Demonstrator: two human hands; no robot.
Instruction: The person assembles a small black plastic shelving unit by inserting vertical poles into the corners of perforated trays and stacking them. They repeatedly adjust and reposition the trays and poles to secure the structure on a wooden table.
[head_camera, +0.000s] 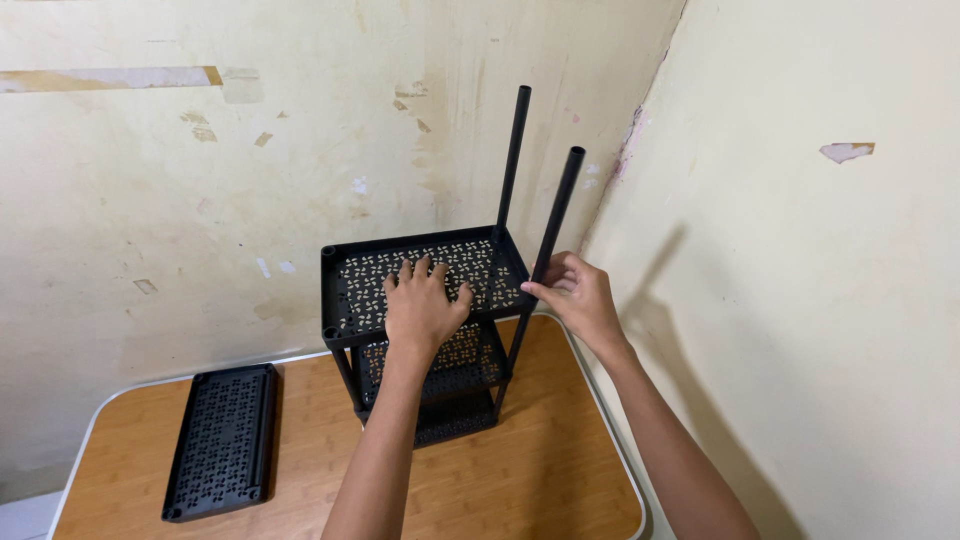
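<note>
We judge the rack (425, 335) a good way built. Three perforated black tiers are stacked on short posts, and it stands on the wooden table (560, 470), pushed toward the corner where the two walls meet. Two tall poles rise from the right side of the top tier: the rear pole (512, 160) stands upright, while the front pole (556, 210) leans a little to the right and looks not fully seated. The two left sockets of the top tier are still bare. A spare shelf (222, 440) lies flat on the table, well apart to the left, not yet mounted.

The rack is matte black plastic, its tiers pierced with a small leaf-like pattern and edged by a raised rim.

Our left hand (425, 300) lies open, palm down, fingers spread on the top tier. Our right hand (580, 295) is closed around the front pole low down, just above the tier's corner.
</note>
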